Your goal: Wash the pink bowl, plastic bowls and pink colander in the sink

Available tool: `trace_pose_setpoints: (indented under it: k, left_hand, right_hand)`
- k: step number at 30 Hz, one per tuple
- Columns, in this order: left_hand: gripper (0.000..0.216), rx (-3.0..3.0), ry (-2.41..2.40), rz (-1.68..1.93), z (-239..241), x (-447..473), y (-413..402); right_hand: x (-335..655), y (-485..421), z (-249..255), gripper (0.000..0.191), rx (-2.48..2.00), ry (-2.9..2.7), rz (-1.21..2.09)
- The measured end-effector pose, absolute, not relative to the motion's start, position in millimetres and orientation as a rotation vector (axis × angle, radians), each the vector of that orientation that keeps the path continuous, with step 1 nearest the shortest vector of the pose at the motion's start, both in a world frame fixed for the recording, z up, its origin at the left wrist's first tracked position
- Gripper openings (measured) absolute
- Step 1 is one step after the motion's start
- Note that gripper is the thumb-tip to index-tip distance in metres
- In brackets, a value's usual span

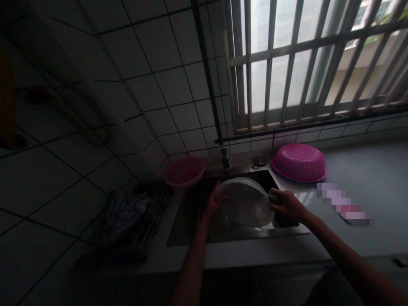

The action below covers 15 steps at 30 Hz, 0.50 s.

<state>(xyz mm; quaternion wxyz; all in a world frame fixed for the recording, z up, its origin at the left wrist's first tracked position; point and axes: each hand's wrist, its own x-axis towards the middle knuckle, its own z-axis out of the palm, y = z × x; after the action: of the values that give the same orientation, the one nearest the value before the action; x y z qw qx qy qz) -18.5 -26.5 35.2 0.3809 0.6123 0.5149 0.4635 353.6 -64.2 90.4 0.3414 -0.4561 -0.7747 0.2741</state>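
A large round metal bowl or lid (245,203) is held tilted over the sink (191,229). My left hand (214,202) grips its left rim with the fingers curled over the edge. My right hand (288,204) presses a dark green scrubbing pad (274,199) against the right rim, fingers closed on it. The room is dim and fine detail inside the sink is hard to read.
A tap (225,159) stands behind the sink. A pink basin (185,171) sits at the sink's back left; a pink upturned basket (299,162) lies on the counter at the right. A rack with cloth (127,212) is at the left. A barred window (312,63) is above.
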Motion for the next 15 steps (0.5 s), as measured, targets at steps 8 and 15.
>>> trace_pose_setpoints:
  k: [8,15]
  left_hand:
    - [0.041,1.591,1.527,1.195,36,-30,-22]
    - [0.040,1.513,1.680,1.264,41,-34,-24]
  right_hand:
    - [288,18,47,0.017,-1.734,-1.993,0.664]
    - [259,45,13,0.021,-1.661,-1.835,0.733]
